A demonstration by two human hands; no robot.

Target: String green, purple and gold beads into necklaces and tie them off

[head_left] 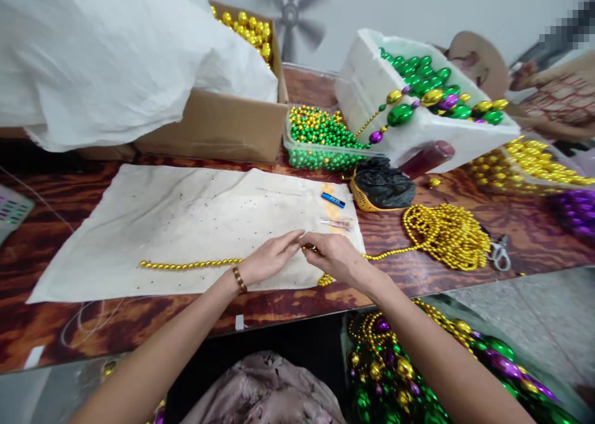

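Observation:
A strand of gold beads lies along the front of a white cloth and runs under my left hand. That hand has its fingers stretched and close together, the tips meeting my right hand. My right hand has its fingers bent and pinched around gold beads near the cloth's right end. From beneath it the strand continues right to a coiled heap of gold beads. A blue lighter and a small clear tube lie just beyond my hands.
Behind the cloth stand a cardboard box, a tub of green and gold beads and a white foam box. A black-lined basket and scissors are to the right. Another person's arm shows at the upper right.

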